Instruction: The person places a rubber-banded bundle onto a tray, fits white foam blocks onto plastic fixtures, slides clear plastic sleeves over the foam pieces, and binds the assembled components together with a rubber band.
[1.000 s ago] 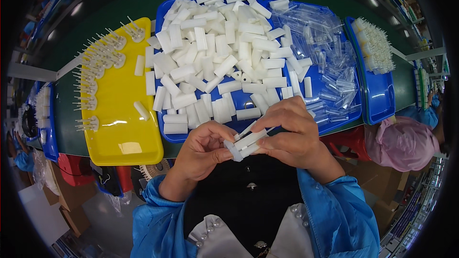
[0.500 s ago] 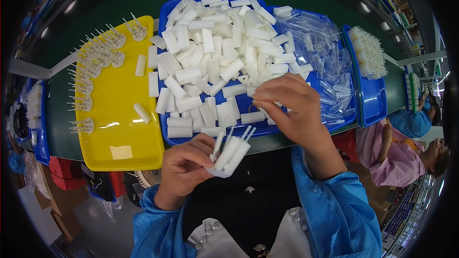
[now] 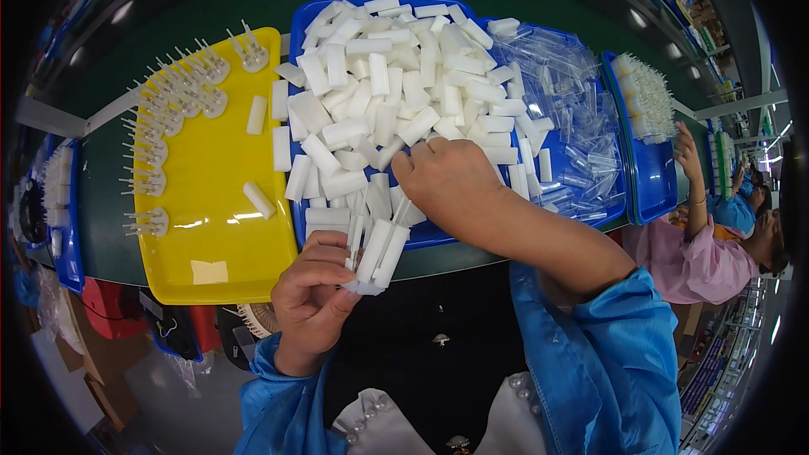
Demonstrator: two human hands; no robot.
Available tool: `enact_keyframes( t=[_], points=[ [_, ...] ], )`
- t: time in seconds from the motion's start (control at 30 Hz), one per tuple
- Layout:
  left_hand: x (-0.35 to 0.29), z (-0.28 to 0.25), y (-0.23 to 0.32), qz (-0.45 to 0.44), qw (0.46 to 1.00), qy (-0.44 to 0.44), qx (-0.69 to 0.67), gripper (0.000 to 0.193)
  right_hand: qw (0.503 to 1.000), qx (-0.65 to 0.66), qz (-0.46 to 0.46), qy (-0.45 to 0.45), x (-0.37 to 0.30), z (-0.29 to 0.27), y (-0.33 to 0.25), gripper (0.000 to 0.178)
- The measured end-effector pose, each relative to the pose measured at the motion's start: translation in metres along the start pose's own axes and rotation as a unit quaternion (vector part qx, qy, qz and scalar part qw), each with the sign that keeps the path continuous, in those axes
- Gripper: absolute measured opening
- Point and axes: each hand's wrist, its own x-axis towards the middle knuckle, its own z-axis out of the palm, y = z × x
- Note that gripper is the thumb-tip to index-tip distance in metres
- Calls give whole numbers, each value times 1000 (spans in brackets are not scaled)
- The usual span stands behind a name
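My left hand [image 3: 316,291] grips a small white pronged base [image 3: 362,288] by its edge, above the table's front edge. White foam blocks [image 3: 383,257] sit side by side on some of its thin upright prongs, and other prongs stand bare. Just above and to the right of the prongs, my right hand [image 3: 451,177] is closed with its back toward me. Its fingertips point down at the prong tips; anything pinched in them is hidden. Behind it, a blue tray [image 3: 297,25] holds a heap of loose white foam blocks [image 3: 371,76].
On the left, a yellow tray [image 3: 211,240] carries several pronged bases [image 3: 150,221] along its far and left edges, plus loose foam blocks. Clear plastic tubes [image 3: 548,67] fill a blue tray on the right. Farther right, finished-looking white pieces [image 3: 645,101] sit stacked near a co-worker's hand [image 3: 688,152].
My right hand has moved left and turned over, coming close above the prongs. My left hand has shifted slightly left with the base. At right, a co-worker's hand has risen beside the stacked pieces.
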Motion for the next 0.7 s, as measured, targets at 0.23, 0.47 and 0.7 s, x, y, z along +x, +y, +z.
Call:
enact_keyframes(
  t=[0.23, 0.47, 0.7],
  points=[
    [3, 6, 2, 30, 997, -25, 60, 18, 996, 88, 17, 15, -1, -14, 7, 18],
    [9, 12, 3, 65, 988, -62, 125, 17, 930, 319, 116, 138, -25, -18, 19, 31],
    [19, 29, 6, 144, 927, -189, 291, 30, 709, 653, 229, 136, -52, -21, 21, 25]
  ],
)
